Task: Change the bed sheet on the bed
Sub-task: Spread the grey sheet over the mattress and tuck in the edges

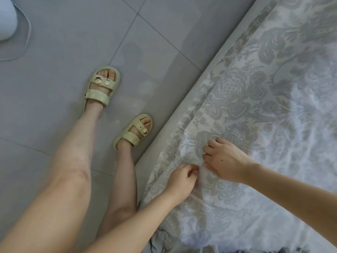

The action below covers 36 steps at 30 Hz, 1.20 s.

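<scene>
Grey-and-white damask-print fabric bed sheet (pixel 255 99) spread over bed top, near edge draped down plain grey bed side (pixel 225 52). Left grip (pixel 182 178) closed tight, thumb and fingers pinching a raised fold of cloth at the bed edge. Right grip (pixel 226 161) just beside it, nearly touching, fingers curled down into the same ridge, bunching cloth under the tips. Both arms reaching in from lower frame. Pale yellow two-strap sandals (pixel 102 88) on grey tiled floor (pixel 54 99), close to the bed. Judged step: gathering or tugging the sheet at this side; stripping or fitting, not tellable. Handling guess: light, thin, limp, creasing wherever pinched; not fragile, likely to slide over the surface beneath. Best hold: hem or a gathered handful near the edge, grips set wider for an even pull, not a fingertip pinch mid-panel. Risk: cloth dragging crooked or slipping from a shallow pinch. White rounded object with thin cord (pixel 5 17) upper left, identity unclear.
</scene>
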Tool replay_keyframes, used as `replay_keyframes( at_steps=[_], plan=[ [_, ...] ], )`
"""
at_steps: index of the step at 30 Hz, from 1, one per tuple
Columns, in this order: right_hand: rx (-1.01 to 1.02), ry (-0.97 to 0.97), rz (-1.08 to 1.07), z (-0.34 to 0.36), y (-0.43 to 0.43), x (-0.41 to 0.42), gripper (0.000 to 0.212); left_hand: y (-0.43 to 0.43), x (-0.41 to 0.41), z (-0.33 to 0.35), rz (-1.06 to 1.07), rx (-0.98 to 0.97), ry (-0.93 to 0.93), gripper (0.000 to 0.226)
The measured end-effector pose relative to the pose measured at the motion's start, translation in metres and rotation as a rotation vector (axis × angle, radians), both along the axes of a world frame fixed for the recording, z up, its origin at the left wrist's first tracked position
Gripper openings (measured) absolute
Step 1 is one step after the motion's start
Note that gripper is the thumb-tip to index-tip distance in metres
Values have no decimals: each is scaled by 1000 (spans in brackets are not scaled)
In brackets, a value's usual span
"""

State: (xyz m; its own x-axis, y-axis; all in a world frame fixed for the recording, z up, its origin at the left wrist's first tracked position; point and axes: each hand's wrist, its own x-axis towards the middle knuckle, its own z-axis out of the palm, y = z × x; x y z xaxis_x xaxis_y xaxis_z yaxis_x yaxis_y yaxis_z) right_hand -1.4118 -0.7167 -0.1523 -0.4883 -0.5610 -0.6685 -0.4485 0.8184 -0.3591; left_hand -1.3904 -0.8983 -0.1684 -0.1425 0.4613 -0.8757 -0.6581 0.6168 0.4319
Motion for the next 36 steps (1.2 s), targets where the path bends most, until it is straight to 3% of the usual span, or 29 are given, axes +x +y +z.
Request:
replay_keyframes(
  at_steps=[7, 12, 17, 27, 33, 36],
  plan=[
    [-32, -89, -50, 11, -28, 22, 44, -28, 16, 1, -41, -19, -74, 31],
    [30, -260, -68, 12, -76, 44, 42, -95, 17, -11, 116, -248, -70, 31],
    [41, -222, -113, 21, -122, 94, 42, -154, 16, -26, 79, -303, -41, 47],
    [-19, -181, -21, 5, -187, 137, 24, -226, 80, -35, -29, -347, -101, 35],
    [17, -83, -125, 12, -172, 153, 51, -235, 125, -39, 107, -315, -265, 28],
    [65, -152, -129, 14, -170, 152, 64, -230, 134, -22, 242, -276, -457, 41]
  ],
)
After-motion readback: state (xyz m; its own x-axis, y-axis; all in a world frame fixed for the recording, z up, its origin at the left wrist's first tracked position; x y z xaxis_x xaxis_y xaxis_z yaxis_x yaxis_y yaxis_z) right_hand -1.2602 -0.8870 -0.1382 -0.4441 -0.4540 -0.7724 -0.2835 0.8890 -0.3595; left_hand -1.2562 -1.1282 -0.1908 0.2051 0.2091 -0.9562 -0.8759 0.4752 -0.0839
